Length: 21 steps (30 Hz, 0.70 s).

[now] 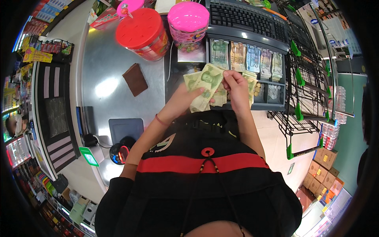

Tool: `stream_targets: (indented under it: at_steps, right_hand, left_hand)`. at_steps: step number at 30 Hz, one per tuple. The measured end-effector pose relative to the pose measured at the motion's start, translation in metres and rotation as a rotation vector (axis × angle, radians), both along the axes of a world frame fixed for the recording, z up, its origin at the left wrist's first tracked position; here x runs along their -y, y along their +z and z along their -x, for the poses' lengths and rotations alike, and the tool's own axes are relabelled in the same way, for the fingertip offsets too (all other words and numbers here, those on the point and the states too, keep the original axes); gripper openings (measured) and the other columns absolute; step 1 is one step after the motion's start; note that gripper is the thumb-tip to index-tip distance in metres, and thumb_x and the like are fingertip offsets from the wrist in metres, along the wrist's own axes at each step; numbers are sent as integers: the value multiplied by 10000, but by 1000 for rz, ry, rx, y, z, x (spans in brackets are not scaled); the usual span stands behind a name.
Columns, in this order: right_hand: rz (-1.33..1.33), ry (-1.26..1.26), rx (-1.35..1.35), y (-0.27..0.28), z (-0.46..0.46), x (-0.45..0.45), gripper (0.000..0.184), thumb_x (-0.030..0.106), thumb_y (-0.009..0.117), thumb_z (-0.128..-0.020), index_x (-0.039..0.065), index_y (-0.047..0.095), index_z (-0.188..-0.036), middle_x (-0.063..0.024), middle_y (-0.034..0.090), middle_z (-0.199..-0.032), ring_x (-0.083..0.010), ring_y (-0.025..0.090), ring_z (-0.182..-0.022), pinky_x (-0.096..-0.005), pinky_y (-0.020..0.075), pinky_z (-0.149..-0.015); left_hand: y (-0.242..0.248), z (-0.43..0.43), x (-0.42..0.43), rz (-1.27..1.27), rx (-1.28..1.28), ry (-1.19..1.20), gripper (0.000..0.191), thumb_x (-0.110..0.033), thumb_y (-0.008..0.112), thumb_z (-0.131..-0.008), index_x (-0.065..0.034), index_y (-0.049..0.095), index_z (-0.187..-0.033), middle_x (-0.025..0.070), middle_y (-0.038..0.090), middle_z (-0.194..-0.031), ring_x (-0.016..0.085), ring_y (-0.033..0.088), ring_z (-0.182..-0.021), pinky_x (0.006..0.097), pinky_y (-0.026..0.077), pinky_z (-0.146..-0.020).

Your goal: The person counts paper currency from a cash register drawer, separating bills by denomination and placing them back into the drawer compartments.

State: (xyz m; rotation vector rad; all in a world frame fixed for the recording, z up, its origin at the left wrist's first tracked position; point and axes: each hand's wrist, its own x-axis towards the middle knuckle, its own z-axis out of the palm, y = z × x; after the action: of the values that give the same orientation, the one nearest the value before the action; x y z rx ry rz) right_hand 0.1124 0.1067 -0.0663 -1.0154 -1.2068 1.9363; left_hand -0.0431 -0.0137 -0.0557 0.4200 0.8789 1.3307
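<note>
A fan of green-yellow banknotes (199,94) is held in my left hand (187,96), thumb lying across the notes. My right hand (236,86) pinches the upper right corner of the top note between thumb and finger. Both hands are over the front of an open cash drawer (271,105). Sorted banknotes (253,57) lie under clips in the drawer's back compartments. Gold-coloured coins (258,89) and silver-coloured coins (274,91) fill compartments at the front right. More green-yellow notes (251,79) show behind my right hand, and whether it holds them I cannot tell.
Left of the drawer, a metal counter (103,59) bears a brown wallet-like object (135,79), a red-lidded tub (143,34) and a pink-lidded tub (188,25). A black keyboard (247,19) sits behind the drawer. Wire racks (305,97) stand at right. A round scanner (120,153) is near my left forearm.
</note>
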Motion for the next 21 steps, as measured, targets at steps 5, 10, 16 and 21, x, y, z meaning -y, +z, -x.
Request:
stream_targets:
  at_steps: [5,10,16,21]
  right_hand:
    - [-73,-102,130,-2,-6,-11,152,175,587,-965,52,626,-885,37,537,-708,-44,418,-603,-193,321,-546]
    - [-85,-86,101,-5,-14,-19,151,189,561,-982,65,617,-915,31,563,-726,-48,470,-609,-198,382,-560]
    - [21,-128,75,-12,-14,-14,143,212,515,-1011,83,578,-1007,18,600,-798,-56,539,-659,-210,433,-574]
    - [-148,-296,4,-12,-6,-16,148,209,494,-1021,73,549,-1002,-5,568,-777,-56,475,-535,-201,366,-460]
  left_hand:
    - [-3,0,7,35,26,49,363,-71,484,-975,45,454,-1318,112,596,-1220,177,628,-1042,333,527,-884]
    - [-15,4,14,78,-69,-26,368,-80,549,-966,37,486,-1309,107,604,-1226,171,608,-1082,339,515,-904]
    - [-13,1,16,36,-322,-122,366,-77,521,-974,33,478,-1320,97,605,-1225,152,603,-1062,325,508,-901]
    - [-3,0,13,-45,-111,-126,395,-106,478,-992,7,419,-1366,172,583,-1276,221,616,-1091,362,513,-922]
